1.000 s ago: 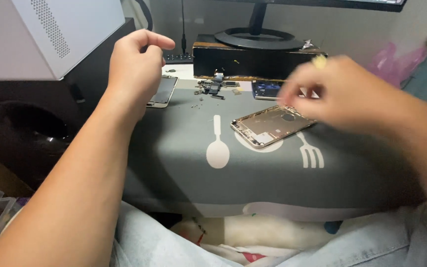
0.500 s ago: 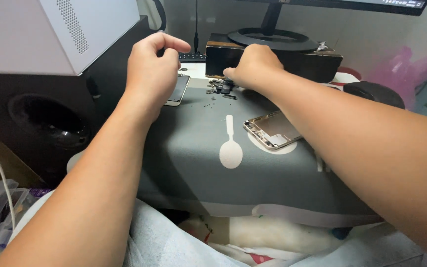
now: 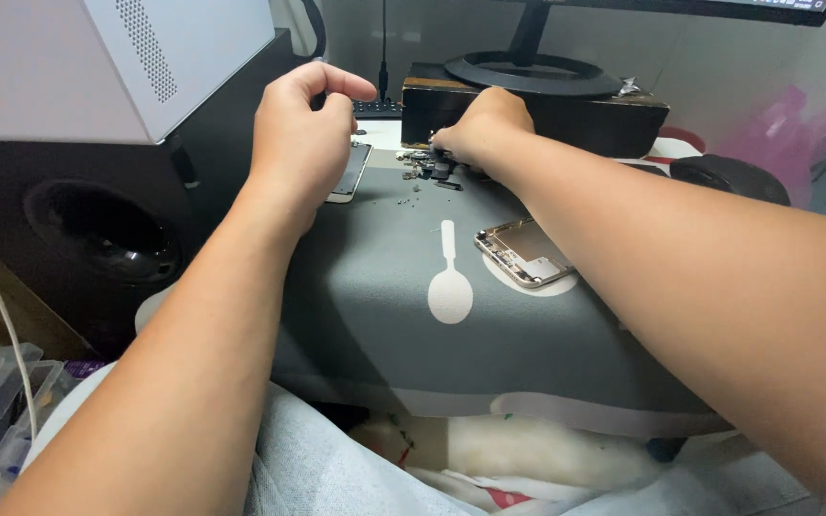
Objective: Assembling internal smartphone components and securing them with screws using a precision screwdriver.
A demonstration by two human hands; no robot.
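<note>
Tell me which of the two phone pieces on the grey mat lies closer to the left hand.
The dark screen panel, right beside the left hand; the gold phone housing lies farther right, under the right forearm.

Mat: grey cloth, matt, smooth. Phone housing: bare metal, gold-toned, slightly shiny. Loose parts: small, dark, material unclear. Screen panel: glossy glass. Monitor riser: dark wood, worn. Speaker cabinet: black, glossy cone. Case: white, matt, perforated.

A grey mat covers the table, carrying an open phone shell, small parts and a screen.
</note>
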